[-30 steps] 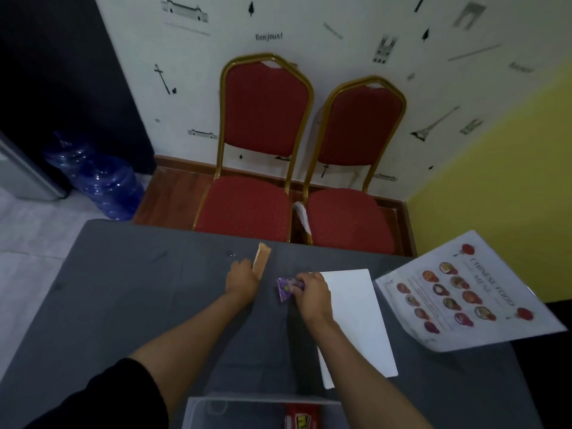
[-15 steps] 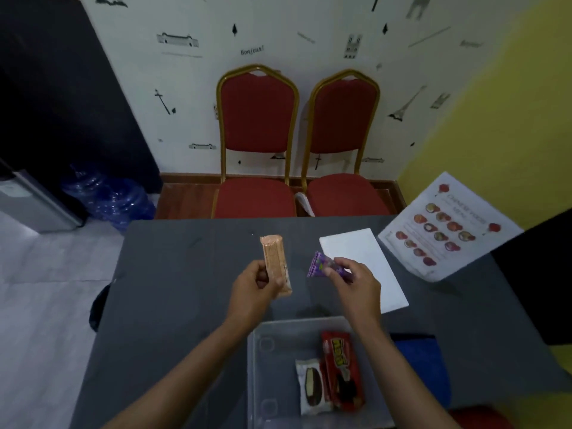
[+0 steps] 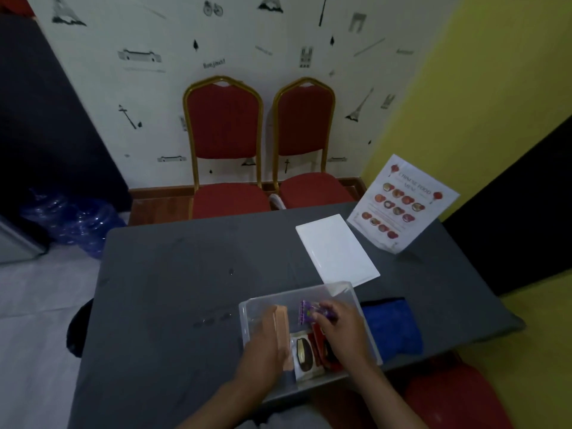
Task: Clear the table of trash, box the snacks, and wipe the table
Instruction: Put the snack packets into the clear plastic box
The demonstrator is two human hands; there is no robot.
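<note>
- Grey cloth covers the table [image 3: 173, 298], which stands before two red chairs [image 3: 226, 140] and a white wall printed with small drawings.
- Inside the clear plastic box [image 3: 340, 289] at the near edge, the left hand [image 3: 266, 351] is closed around a peach-coloured wafer packet [image 3: 281, 320], held lengthwise against the box's left side.
- The right hand [image 3: 343, 329] pinches a small purple candy wrapper [image 3: 306, 311] over the box's far half.
- Both snacks are judged best lowered flat and released only once they rest on the bottom or on the packs beneath, so nothing slides over the low wall.
- Already lying in the box are a white packet with a dark oval picture [image 3: 305, 354] and, touching it on the right, a red packet [image 3: 322, 345] partly hidden under the right hand.
- Just right of the box lies a blue cloth [image 3: 393, 329], likely meant for the wiping, which is not yet begun.
- Farther off lie a white lid-like sheet [image 3: 337, 249] and a standing menu card [image 3: 402, 205].
- Small dark spots [image 3: 213, 320] mark the cloth left of the box.
</note>
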